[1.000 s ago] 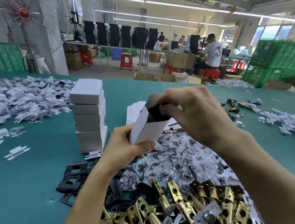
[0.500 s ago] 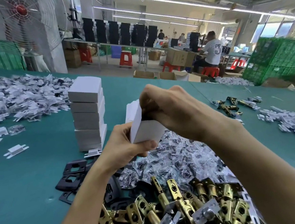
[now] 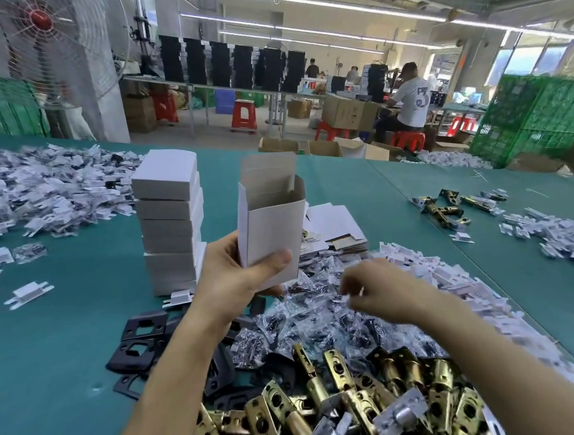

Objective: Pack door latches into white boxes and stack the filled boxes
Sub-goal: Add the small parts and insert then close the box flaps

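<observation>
My left hand [image 3: 235, 276] grips a small white box [image 3: 272, 228] upright, its top flaps standing open. My right hand [image 3: 374, 293] is blurred, low to the right of the box, over a heap of clear plastic bags of small dark parts [image 3: 321, 321]; I cannot make out whether it holds anything. A stack of closed white boxes [image 3: 170, 219] stands just left of the held box. Brass door latches [image 3: 344, 394] lie piled at the near edge. Black strike plates [image 3: 140, 338] lie left of them.
The teal table [image 3: 58, 389] carries heaps of white plastic pieces at the far left [image 3: 36, 192] and right [image 3: 562, 240], flat white box blanks [image 3: 334, 224] behind the held box, and a few latches [image 3: 449, 204] to the right. Green crates, a fan and seated workers are beyond.
My right hand left the top of the box and dropped to the right over the bag heap. The box's flaps now stand open, and my left hand holds the box more upright.
</observation>
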A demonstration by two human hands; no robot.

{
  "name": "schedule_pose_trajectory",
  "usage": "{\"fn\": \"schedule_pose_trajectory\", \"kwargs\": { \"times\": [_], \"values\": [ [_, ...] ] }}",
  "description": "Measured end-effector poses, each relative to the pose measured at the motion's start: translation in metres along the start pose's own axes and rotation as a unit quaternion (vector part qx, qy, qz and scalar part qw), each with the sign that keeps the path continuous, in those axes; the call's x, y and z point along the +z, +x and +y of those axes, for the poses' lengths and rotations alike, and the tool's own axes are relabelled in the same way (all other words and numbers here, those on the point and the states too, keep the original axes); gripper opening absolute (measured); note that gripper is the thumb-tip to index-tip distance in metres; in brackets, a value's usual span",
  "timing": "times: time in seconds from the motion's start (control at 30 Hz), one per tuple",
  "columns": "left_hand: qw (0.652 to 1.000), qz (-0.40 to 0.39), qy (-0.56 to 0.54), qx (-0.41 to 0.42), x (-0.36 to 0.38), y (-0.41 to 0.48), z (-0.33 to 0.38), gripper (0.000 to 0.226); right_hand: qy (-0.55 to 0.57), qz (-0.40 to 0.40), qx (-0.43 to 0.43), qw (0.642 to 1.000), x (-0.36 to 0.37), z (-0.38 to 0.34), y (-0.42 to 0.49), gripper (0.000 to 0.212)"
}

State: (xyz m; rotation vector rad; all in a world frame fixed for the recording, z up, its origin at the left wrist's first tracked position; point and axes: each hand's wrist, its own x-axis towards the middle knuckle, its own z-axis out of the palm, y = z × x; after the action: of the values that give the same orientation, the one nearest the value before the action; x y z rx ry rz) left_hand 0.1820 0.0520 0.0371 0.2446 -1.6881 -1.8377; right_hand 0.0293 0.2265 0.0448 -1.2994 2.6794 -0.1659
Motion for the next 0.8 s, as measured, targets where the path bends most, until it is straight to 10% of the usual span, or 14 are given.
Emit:
{"fn": "schedule_pose_trajectory", "kwargs": {
  "times": [0.13,0.3,0.57,0.8],
  "values": [
    [1.0,0.002,-0.012,0.004,0.001,0.001,0.0,0.027,-0.046,-0.044,-0.051,0.997,0.033,-0.006,0.009,0.045],
    [0.999,0.013,-0.029,-0.011,0.0,0.001,-0.001,0.038,-0.104,0.007,-0.104,0.989,0.042,-0.019,0.019,0.028],
    [0.994,-0.024,-0.1,-0.033,0.0,0.003,-0.006,0.022,0.178,0.138,-0.058,0.973,0.006,-0.002,0.007,0.009],
    [0.993,-0.035,-0.1,-0.061,0.006,0.001,-0.013,0.043,0.126,0.02,-0.048,0.991,-0.005,0.003,-0.005,0.022]
  ]
}}
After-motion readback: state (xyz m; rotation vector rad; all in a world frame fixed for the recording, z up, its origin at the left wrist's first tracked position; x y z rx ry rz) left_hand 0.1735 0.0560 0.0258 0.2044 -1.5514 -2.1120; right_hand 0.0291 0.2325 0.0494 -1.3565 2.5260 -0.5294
